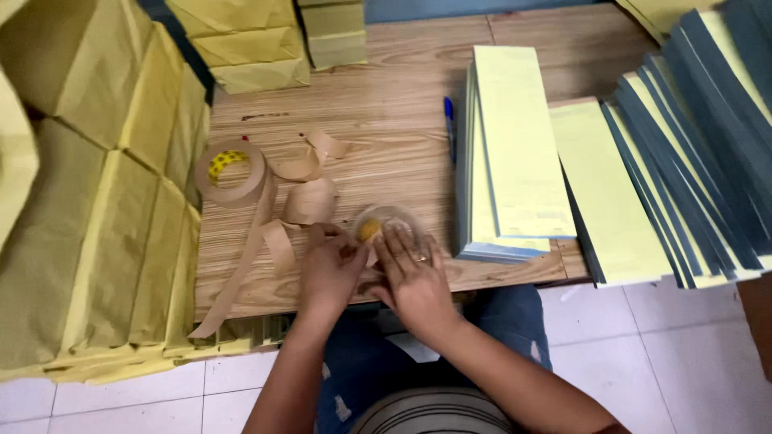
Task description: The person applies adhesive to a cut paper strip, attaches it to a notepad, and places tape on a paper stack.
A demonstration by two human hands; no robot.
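Observation:
My left hand (330, 269) and my right hand (412, 277) meet at the near edge of a low wooden table (386, 120). Between them lies a small round clear dish (386, 223) with something yellow inside. My right fingers rest on its near rim; my left fingertips touch its left side. I cannot tell whether either hand grips it. A roll of brown paper tape (231, 171) lies to the left, with loose curled strips of tape (301, 189) trailing toward my left hand.
A tall stack of pale yellow pads (519, 145) stands right of the dish, with a blue pen (449, 124) beside it. More dark-edged pads (683, 153) fan out at the far right. Yellow paper-wrapped bundles (96, 209) crowd the left and back. White tiled floor lies below.

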